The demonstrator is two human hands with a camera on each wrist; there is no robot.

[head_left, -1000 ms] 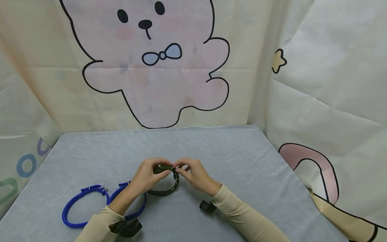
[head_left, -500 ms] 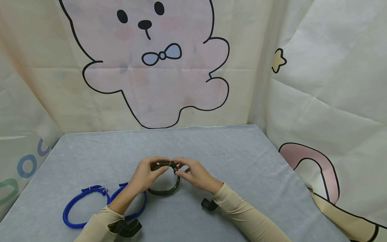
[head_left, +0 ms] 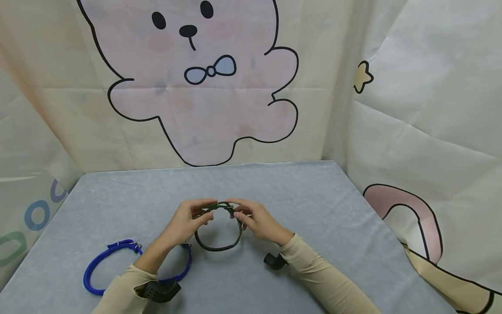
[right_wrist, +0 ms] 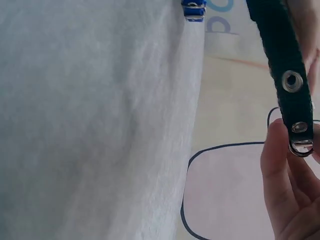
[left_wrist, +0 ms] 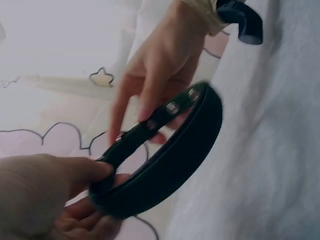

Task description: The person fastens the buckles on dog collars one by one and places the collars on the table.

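A dark green pet collar (head_left: 217,249), fastened into a loop, is held up over the table between both hands. My left hand (head_left: 184,222) pinches its upper left part between thumb and fingers. At the upper right, the fingers of my right hand (head_left: 263,221) hold it near the buckle. Metal eyelets show along the green strap (left_wrist: 165,170) in the left wrist view. A metal ring (right_wrist: 301,147) sits by the right fingertips in the right wrist view.
Two blue collars lie looped on the grey-covered table (head_left: 313,209): one blue collar (head_left: 91,272) at the left, another blue collar (head_left: 183,271) partly hidden behind the left forearm. Printed curtains (head_left: 306,131) stand around the table. A black camera (head_left: 274,261) hangs at the right wrist.
Both hands have lifted the green collar slightly up and to the right. Its loop now faces the head view as a wider, rounder ring, and the hands are a little farther apart. Blue collars stay put.
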